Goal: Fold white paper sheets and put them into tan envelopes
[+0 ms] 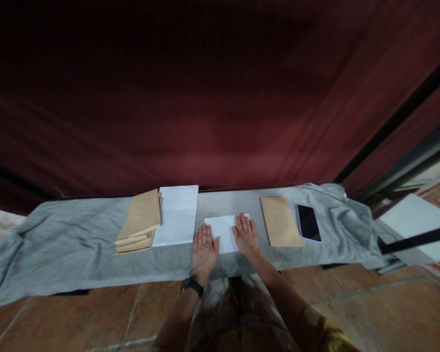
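A folded-looking sheet of white paper [225, 233] lies on the grey cloth in front of me. My left hand [204, 249] rests flat over its left edge, fingers stretched out, with a dark watch on the wrist. Across the upper right part of the same paper lies my right hand [246, 234], its fingers slightly spread and pressed down. Left of my hands is a larger stack of white paper [177, 215]. Beside that stack, several brown envelopes [139, 215] are piled unevenly. One more brown envelope [281, 222] lies to the right of my right hand.
A phone [308, 223] with a dark screen and pale purple edge lies right of the single envelope. Grey cloth [83, 234] covers the narrow bench, wrinkled at both ends. A dark red wall [220, 122] rises behind it. Tiled floor [161, 305] shows below.
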`<state>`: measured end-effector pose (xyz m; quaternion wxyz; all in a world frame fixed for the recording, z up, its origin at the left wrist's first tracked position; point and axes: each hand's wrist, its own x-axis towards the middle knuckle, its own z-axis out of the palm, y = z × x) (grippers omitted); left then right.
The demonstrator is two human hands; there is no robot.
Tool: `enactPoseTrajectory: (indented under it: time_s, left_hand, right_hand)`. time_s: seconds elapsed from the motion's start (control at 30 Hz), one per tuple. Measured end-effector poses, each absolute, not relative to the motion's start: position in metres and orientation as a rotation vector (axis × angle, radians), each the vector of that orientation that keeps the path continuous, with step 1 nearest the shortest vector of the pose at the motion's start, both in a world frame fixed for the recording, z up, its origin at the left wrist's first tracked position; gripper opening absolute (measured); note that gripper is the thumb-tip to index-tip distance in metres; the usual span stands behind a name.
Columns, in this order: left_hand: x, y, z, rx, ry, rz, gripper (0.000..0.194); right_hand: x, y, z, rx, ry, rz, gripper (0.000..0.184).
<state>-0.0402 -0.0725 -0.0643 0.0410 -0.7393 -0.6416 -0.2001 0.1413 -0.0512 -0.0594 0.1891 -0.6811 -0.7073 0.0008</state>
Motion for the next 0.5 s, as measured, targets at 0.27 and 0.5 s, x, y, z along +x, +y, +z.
enactPoseTrajectory:
  time_s: [0.27,0.5]
  left_hand:
    - [-0.04,-0.073,-0.063,-2.278,-1.983,-0.58,0.064]
    - [-0.032,-0.079,-0.05,-2.26,-2.023,-0.442,0.062]
  right_hand:
    - [0.13,-0.11,-0.071,-1.673,-2.12,-0.046,0.049]
    - [0.162,-0.134,-0.072,-1.758,-2.072,-0.156,0.053]
